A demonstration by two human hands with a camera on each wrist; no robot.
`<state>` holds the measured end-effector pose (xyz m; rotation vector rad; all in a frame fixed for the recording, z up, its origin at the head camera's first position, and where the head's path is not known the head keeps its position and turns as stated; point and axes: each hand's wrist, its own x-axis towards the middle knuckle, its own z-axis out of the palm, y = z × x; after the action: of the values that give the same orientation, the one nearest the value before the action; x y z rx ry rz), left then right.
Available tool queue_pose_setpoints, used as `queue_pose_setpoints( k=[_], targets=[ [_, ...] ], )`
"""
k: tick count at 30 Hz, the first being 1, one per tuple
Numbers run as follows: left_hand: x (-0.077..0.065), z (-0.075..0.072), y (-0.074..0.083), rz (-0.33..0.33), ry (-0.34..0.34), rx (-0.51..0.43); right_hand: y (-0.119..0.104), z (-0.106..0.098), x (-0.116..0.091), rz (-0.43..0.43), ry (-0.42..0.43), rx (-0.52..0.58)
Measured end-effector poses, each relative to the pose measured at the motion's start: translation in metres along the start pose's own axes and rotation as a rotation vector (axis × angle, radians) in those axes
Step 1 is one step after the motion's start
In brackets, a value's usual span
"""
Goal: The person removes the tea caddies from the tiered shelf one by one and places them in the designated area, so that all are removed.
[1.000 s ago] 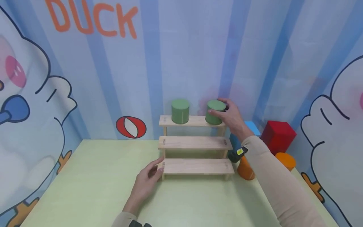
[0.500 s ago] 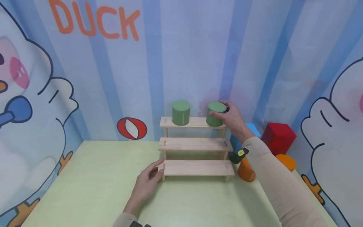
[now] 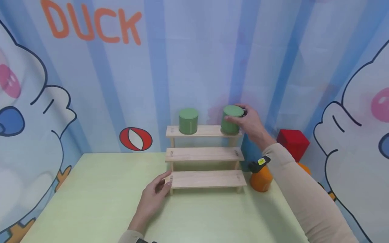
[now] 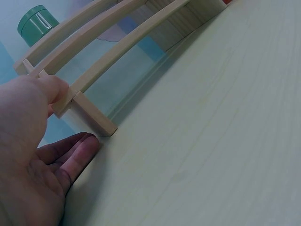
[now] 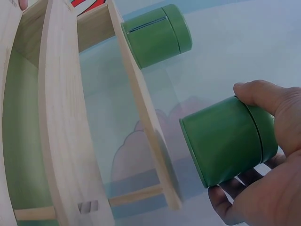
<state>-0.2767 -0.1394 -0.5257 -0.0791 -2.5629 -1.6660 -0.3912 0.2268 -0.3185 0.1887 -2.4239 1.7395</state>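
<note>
My right hand (image 3: 252, 123) holds a green lidded canister (image 3: 231, 122) from its right side at the right end of a three-tier wooden rack's top shelf. In the right wrist view, a gap shows between the held canister (image 5: 223, 141) and the shelf edge. A matching green canister (image 3: 188, 121) stands upright near the top shelf's left end. My left hand (image 3: 152, 197) grips the left end of the lowest step of the wooden rack (image 3: 206, 179). In the left wrist view, some fingers (image 4: 77, 153) lie loosely below that step, beside its leg.
An orange cylinder (image 3: 260, 180) and a blue object (image 3: 250, 153) sit right of the rack. A red block (image 3: 293, 143) stands farther right, with another orange piece (image 3: 304, 167) partly behind my sleeve. A printed curtain (image 3: 197, 67) hangs close behind the rack.
The right hand has raised its green canister slightly, relative to the one on the left. My left hand stays at the lowest step's end. The head view has shifted a little to the right.
</note>
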Motion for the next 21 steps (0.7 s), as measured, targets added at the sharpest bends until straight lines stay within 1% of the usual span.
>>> queue_pose_setpoints(
  k=[10, 16, 19, 21],
  targets=[
    [0.003, 0.003, -0.001, 0.005, 0.002, 0.006, -0.012, -0.022, -0.018, 0.005, 0.013, -0.045],
    [0.004, 0.004, -0.002, -0.006, -0.004, 0.012, -0.015, -0.040, -0.033, -0.022, -0.012, -0.060],
    [0.004, 0.004, -0.003, -0.019, -0.002, 0.013, -0.016, -0.049, -0.041, -0.020, -0.021, -0.079],
    [0.003, 0.004, -0.003, -0.015, -0.002, 0.012, -0.016, -0.055, -0.046, -0.010, -0.020, -0.101]
  ],
)
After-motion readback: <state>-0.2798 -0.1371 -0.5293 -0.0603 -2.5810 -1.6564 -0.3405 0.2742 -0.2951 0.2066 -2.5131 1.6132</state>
